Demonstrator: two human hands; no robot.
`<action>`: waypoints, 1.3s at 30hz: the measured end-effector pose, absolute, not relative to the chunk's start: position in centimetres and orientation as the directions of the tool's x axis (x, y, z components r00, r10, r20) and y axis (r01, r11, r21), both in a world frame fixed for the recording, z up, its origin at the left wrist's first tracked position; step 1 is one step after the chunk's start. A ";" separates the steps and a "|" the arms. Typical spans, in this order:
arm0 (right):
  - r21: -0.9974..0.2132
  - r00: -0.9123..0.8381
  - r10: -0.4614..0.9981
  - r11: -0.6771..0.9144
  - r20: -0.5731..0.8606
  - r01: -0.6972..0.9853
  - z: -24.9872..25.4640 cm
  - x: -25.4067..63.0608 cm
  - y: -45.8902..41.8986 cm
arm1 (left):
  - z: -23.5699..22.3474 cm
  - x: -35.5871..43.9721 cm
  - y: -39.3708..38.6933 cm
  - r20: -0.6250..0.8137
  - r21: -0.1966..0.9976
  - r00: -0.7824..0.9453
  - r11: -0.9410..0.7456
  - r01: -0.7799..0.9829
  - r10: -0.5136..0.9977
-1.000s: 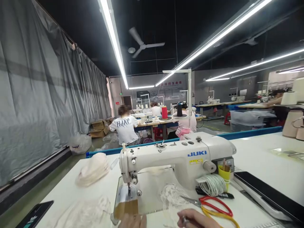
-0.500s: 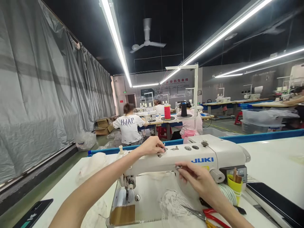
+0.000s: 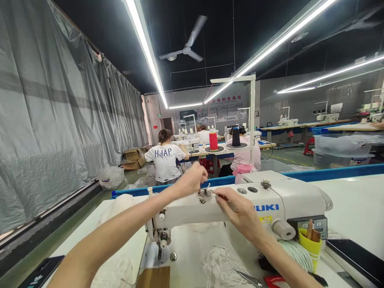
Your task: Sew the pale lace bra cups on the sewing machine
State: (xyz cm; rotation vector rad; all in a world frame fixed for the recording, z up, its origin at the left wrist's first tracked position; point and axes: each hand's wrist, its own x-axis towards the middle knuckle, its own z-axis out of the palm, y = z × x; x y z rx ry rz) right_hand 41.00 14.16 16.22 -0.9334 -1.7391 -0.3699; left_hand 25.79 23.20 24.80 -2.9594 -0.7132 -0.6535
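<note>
A white JUKI sewing machine [image 3: 192,212] stands in front of me. My left hand [image 3: 194,177], fingers curled together, is just above the round bobbin winder [image 3: 204,194] on top of the machine arm; whatever it pinches is too small to make out. My right hand [image 3: 240,210] has thumb and index finger pinched at the winder's right side, and what sits between them is mostly hidden. Below the arm, a tangle of white thread [image 3: 223,266] lies on the machine bed, next to scissors [image 3: 250,279] with red handles.
A yellow cup [image 3: 310,244] with tools and a coil of pale green cord [image 3: 295,256] sit at the right. Dark phones [image 3: 357,260] lie at both sides. Red [image 3: 213,141] and black thread cones [image 3: 235,137] stand behind the machine. People sit at machines beyond.
My left hand has lifted off the bobbin winder, uncovering it. My right hand has moved up from the front of the machine arm to the winder. The view has shifted slightly.
</note>
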 end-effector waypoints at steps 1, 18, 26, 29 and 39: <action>-0.181 -0.129 0.402 0.645 0.906 0.742 16.3 40.9 14.3 | 25.7 25.8 23.2 0.423 0.083 0.798 -0.895 0.438 0.430; 0.055 -0.299 0.392 0.525 0.870 0.849 16.3 39.3 16.4 | 25.2 24.0 22.0 0.360 0.101 0.838 -0.910 0.403 0.411; 0.129 -0.298 0.520 0.336 0.801 0.933 16.3 38.5 14.0 | 23.5 24.4 22.7 0.328 0.231 0.824 -0.885 0.404 0.462; 0.155 -0.319 0.524 0.333 0.790 0.930 16.6 38.6 13.3 | 23.4 24.2 22.1 0.313 0.270 0.807 -0.862 0.430 0.501; -0.062 -0.220 0.544 0.452 0.809 0.890 17.2 41.3 13.7 | 24.1 22.4 20.8 0.050 0.567 0.703 -0.599 0.565 0.710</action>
